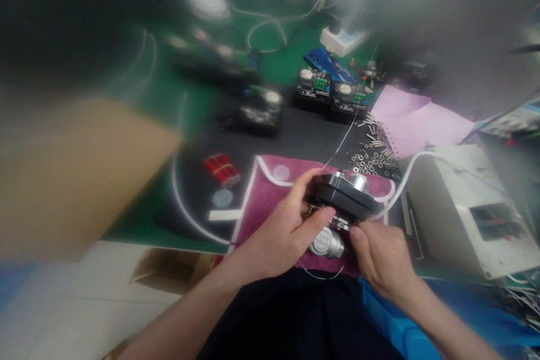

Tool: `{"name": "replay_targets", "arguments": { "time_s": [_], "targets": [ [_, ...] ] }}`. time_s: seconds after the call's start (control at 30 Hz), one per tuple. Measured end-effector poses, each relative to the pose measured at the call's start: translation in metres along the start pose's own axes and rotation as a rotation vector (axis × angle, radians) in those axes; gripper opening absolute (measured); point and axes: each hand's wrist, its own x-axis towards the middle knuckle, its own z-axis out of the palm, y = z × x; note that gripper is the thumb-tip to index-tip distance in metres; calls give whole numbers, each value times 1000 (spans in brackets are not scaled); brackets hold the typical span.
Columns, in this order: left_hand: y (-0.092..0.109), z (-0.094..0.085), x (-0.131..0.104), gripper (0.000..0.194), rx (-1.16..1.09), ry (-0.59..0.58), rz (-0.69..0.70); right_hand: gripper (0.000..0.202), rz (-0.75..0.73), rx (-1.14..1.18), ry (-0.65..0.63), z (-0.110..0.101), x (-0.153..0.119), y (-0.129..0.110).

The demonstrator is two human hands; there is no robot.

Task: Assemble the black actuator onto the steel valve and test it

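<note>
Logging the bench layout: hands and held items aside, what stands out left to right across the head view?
Red bundle with a yellow band, blurred black circuit module with a white round part, sharper black module with a green block, similar black module beside it, pink paper, cream box with a dark window.

Two bare hands (pixel 337 236) around a black device (pixel 348 197) above a purple cloth (pixel 270 202) on the bench.

The black device (pixel 348 197) with silver parts on top is held tilted above the maroon cloth (pixel 270 194).
</note>
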Motion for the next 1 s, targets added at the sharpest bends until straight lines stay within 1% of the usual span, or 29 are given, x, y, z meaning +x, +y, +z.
{"name": "replay_targets", "arguments": {
  "time_s": [0.1,0.2,0.3,0.4,0.47,0.53,0.63,0.8,0.9,1.0],
  "targets": [
    [-1,1,1,60,-41,3,14,33,-10,-18,-60,4,-1,7],
    [-2,3,1,56,-40,37,44,28,-33,-15,-104,-1,-3,12],
    [-6,4,2,56,-17,54,38,12,-69,-13,-112,-15,-7,11],
    [-8,3,4,58,16,65,45,19,-67,-62,-116,-37,-10,4],
    [-8,3,4,58,53,69,74,20,-66,-115,-119,-50,-8,-2],
    [-7,4,5,60,127,67,103,20,-85,-173,-112,-59,-3,-7],
    [-3,10,3,67,292,87,134,20,-120,-246,-115,-65,3,-10],
    [5,18,-2,79,659,163,207,25,-166,-383,-174,-71,6,-20],
    [10,17,-4,81,802,160,179,24,-183,-490,-215,-75,9,-32],
    [11,15,-7,79,872,158,144,20,-176,-514,-282,-76,14,-40]
  ]
}}
